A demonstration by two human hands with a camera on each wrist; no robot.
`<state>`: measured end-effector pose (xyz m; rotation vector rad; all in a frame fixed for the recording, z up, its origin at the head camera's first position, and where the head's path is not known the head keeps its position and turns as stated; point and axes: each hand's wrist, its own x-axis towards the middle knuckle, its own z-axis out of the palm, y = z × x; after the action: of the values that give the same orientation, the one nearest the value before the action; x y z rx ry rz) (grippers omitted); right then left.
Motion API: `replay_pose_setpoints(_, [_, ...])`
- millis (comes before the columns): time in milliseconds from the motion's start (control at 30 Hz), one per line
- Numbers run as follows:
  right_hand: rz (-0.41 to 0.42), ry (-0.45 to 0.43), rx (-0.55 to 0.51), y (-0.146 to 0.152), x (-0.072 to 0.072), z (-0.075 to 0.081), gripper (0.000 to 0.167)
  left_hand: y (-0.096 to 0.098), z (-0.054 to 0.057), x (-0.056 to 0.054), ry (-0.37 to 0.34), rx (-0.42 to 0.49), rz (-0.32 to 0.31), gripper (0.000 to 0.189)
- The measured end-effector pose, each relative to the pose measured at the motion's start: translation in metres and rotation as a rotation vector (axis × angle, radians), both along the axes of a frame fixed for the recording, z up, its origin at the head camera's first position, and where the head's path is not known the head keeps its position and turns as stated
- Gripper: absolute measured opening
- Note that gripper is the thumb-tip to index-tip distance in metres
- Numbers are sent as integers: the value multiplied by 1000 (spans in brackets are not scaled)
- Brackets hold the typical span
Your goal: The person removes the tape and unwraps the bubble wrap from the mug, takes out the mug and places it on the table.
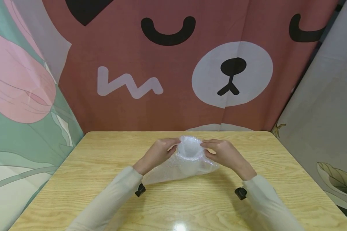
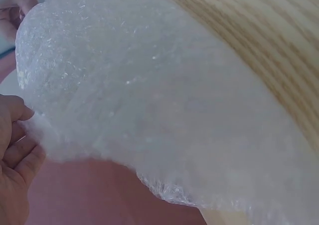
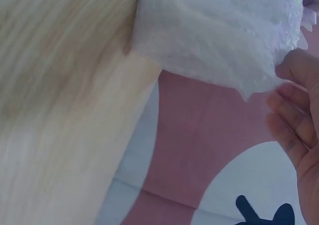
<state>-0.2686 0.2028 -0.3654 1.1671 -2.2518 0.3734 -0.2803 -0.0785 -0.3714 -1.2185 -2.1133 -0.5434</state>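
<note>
A clear bubble-wrap bag (image 1: 188,168) stands near the table's far side, its rounded mouth facing up. My left hand (image 1: 159,152) pinches the left of the rim between thumb and fingers. On the opposite side, my right hand (image 1: 225,154) holds the rim in the same way. The left wrist view is mostly filled by the bag (image 2: 139,85), with the left hand (image 2: 15,155) at its edge. In the right wrist view, the right thumb and fingers grip a corner of the bag (image 3: 214,40). Whether anything lies inside cannot be told.
The wooden table (image 1: 104,160) has a light grain and rounded far corners. Behind it hangs a reddish-brown curtain (image 1: 118,112) with a cartoon bear face. Patterned cloths hang at the left (image 1: 23,134) and right (image 1: 315,128).
</note>
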Motion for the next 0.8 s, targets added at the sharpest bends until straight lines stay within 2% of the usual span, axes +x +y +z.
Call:
replay_pose_setpoints(167, [31, 42, 110, -2, 0, 7, 30, 2, 1, 2, 12, -34, -13, 30])
replay_pose_setpoints(433, [41, 63, 234, -5, 2, 15, 26, 2, 3, 4, 31, -79, 4, 20])
replay_pose_setpoints(567, [60, 71, 220, -5, 1, 14, 24, 3, 3, 3, 38, -75, 7, 16])
replay_pose_setpoints(800, [91, 102, 128, -3, -4, 8, 23, 3, 1, 1, 32, -21, 1, 13])
